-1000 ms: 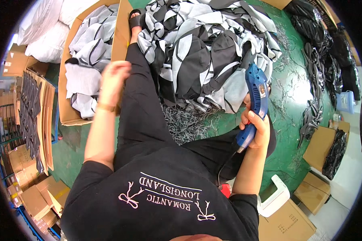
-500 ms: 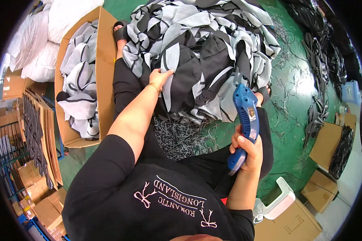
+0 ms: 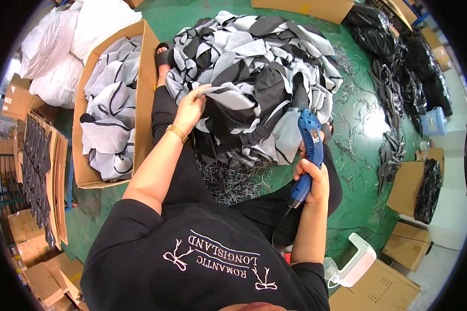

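My left hand (image 3: 191,108) reaches forward, arm stretched toward 12 o'clock, fingers pinched on a grey strip at the near edge of the fabric pile (image 3: 254,83). The pile lies on the green floor (image 3: 363,129) ahead of my knees, at 12 to 1 o'clock. My right hand (image 3: 312,181) is bent up at 3 o'clock, fist wrapped around the handle of the blue cutter (image 3: 307,155), nose pointing up toward the pile. A box (image 3: 146,78) of finished pieces sits at 10 o'clock. Half a second ago my left hand lay flat on the pile; now it has closed on the strip. The cutter is unchanged.
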{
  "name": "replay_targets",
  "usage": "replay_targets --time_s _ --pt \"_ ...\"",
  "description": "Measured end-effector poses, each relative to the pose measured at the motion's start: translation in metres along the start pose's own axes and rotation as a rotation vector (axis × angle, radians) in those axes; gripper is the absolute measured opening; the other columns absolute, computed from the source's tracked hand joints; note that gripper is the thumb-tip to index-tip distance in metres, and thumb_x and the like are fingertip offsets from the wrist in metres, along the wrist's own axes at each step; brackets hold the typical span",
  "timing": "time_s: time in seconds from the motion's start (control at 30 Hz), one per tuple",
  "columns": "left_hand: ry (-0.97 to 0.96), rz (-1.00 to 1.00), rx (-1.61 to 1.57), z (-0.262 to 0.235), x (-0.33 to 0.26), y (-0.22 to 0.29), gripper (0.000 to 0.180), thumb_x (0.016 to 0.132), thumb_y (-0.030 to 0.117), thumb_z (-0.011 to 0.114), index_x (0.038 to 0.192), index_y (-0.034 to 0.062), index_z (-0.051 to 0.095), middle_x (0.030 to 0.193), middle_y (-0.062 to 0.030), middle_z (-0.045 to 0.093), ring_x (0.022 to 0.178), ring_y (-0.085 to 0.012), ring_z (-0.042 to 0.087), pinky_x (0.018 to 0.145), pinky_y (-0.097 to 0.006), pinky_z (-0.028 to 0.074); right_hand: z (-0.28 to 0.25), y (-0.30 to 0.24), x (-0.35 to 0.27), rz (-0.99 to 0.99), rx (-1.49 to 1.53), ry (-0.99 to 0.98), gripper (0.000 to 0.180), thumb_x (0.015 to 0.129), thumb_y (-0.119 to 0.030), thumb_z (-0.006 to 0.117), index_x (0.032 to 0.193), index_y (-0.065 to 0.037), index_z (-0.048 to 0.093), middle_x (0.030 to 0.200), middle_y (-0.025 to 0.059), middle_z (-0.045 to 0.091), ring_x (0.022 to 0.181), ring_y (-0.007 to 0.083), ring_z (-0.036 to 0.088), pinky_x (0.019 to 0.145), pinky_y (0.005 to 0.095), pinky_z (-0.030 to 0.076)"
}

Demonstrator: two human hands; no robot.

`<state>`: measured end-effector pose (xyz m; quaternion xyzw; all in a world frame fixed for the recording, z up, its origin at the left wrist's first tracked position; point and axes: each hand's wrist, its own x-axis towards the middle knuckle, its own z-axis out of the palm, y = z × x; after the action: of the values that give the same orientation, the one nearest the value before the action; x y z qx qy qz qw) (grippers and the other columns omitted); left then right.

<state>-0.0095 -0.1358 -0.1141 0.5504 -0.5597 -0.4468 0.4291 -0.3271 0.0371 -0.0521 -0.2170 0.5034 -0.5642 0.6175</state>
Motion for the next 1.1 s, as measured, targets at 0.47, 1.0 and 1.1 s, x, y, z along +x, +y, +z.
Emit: replay_targets --time_s 0.47,1.0,1.1 --pt "-1.16 -0.698 -1.619 0.088 -0.11 0.062 0.043 0.091 0.037 0.048 0.12 0.0046 0.052 0.093 -0.0096 0.06 0.087 -0.0269 0.058 0.082 -0.042 0.048 0.059 0.006 -0.021 -0.075 -0.335 -0.141 0.049 0.072 -0.018 0.078 0.111 0.002 0.057 0.096 0.0039 0.059 0.086 0.0132 0.056 0.076 0.0267 0.046" --pt "-0.59 -0.476 -0.692 -0.018 -0.12 0.072 0.047 0.095 0.041 0.051 0.121 0.0016 0.059 0.114 -0.0071 0.063 0.102 -0.0132 0.058 0.092 -0.029 0.044 0.087 -0.012 -0.049 -0.196 -0.424 0.006 0.042 0.065 -0.007 0.075 0.104 0.0 0.061 0.096 0.0013 0.055 0.088 0.0119 0.052 0.081 0.025 0.04" --pt "-0.515 -0.351 -0.478 -0.021 -0.118 0.063 0.042 0.096 0.036 0.052 0.117 0.0014 0.061 0.112 -0.0046 0.064 0.099 -0.0103 0.058 0.09 -0.027 0.044 0.089 -0.011 -0.047 -0.237 -0.412 0.006 0.04 0.067 -0.005 0.075 0.103 0.002 0.06 0.087 0.0014 0.058 0.075 0.0104 0.054 0.071 0.0235 0.043"
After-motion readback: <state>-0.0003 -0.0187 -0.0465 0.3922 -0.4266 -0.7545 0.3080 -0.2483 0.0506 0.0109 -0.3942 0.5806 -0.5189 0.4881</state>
